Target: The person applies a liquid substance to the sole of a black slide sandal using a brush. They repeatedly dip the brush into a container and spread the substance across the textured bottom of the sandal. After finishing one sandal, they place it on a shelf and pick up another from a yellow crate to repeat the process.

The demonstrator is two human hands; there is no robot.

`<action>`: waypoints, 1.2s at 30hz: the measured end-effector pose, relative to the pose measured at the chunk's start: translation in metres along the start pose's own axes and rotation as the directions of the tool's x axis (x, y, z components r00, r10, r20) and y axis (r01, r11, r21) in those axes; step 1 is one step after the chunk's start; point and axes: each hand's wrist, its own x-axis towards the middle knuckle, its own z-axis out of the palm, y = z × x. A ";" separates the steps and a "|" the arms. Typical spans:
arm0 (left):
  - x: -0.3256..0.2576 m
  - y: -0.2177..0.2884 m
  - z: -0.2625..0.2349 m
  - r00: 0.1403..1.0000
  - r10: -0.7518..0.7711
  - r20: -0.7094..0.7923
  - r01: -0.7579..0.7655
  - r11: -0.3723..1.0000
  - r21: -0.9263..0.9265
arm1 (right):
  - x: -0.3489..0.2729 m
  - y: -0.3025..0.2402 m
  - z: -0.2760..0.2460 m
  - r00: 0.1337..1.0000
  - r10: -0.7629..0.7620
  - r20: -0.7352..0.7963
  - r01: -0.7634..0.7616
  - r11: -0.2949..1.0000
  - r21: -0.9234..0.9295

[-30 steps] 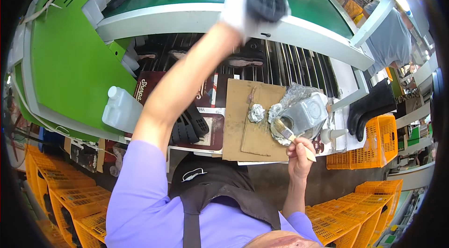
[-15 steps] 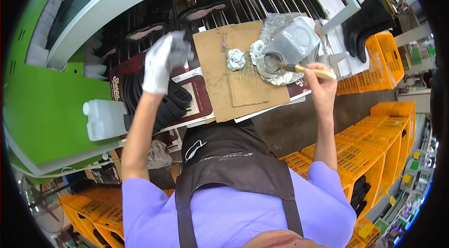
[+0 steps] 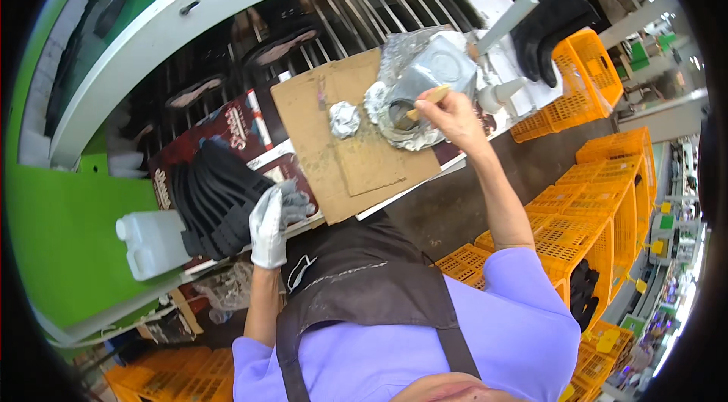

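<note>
My right hand (image 3: 456,117) is bare and closed round the pale handle of a brush (image 3: 434,95). The brush slants down into a round glue pot (image 3: 402,115) wrapped in crumpled foil. Low at the table's front edge, my left hand (image 3: 274,224) wears a white glove with grey fingers. Its fingers are loosely bent and apart, beside the near end of a row of black shoe soles (image 3: 216,197); nothing shows in them. Between the hands lies a stained cardboard sheet (image 3: 322,174) with a foil ball (image 3: 345,120) on it.
A clear plastic container (image 3: 440,68) leans behind the pot, and a white bottle (image 3: 500,95) stands right of it. Footwear (image 3: 284,45) lies on the roller conveyor (image 3: 356,7) beyond. A white jug (image 3: 152,243) is at left, black boots (image 3: 542,30) and orange crates (image 3: 599,190) at right.
My left hand has come down from above the soles to the table's front edge. My right hand has moved the brush into the pot. The whole view has shifted and turned slightly.
</note>
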 end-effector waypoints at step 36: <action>-0.071 -0.030 -0.143 0.407 0.739 -0.537 0.418 0.371 0.829 | -0.026 -0.025 0.279 0.794 -0.327 0.513 0.396 0.918 -0.029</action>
